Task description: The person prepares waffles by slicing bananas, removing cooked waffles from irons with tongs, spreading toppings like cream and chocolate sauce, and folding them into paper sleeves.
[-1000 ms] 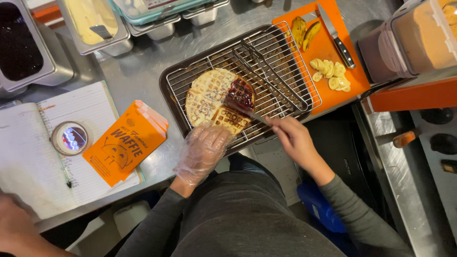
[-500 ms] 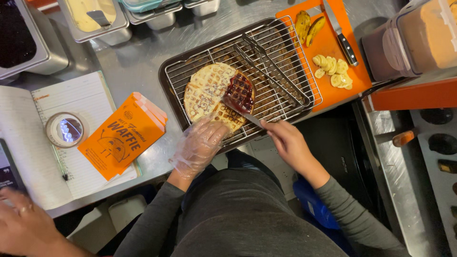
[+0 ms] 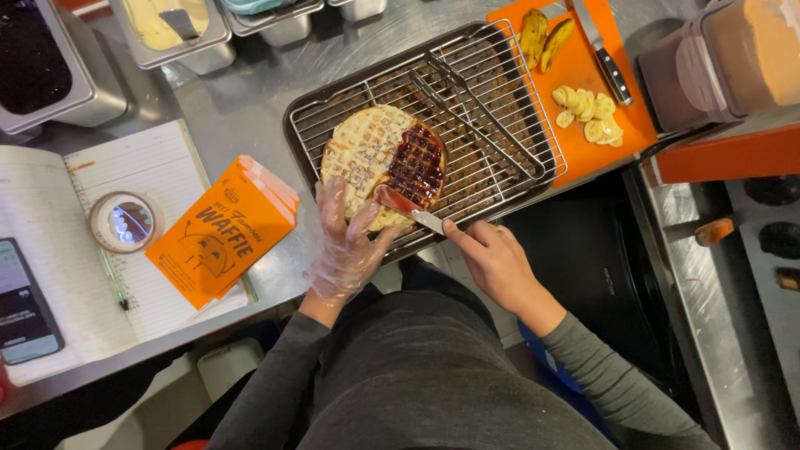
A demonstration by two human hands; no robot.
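Observation:
A round waffle (image 3: 364,154) lies on a wire rack (image 3: 500,92) set in a dark tray. Its right part is covered with dark red jam (image 3: 417,165). My right hand (image 3: 493,260) grips a small spreading knife (image 3: 406,207) whose jam-smeared blade rests on the waffle's near right edge. My left hand (image 3: 346,246), in a clear plastic glove, has its fingers spread and touches the waffle's near edge. Metal tongs (image 3: 479,112) lie on the rack to the right of the waffle.
An orange cutting board (image 3: 633,129) holds banana slices (image 3: 587,112), banana peel and a black-handled knife (image 3: 604,58). An orange paper sleeve stack (image 3: 221,233), a tape roll (image 3: 122,222), an open notebook (image 3: 50,217) and a phone (image 3: 25,304) lie at left. Metal tubs stand at the back.
The view shifted, so the tray sits lower and more central. The jam patch on the waffle has grown, and the knife blade has moved to the waffle's near edge.

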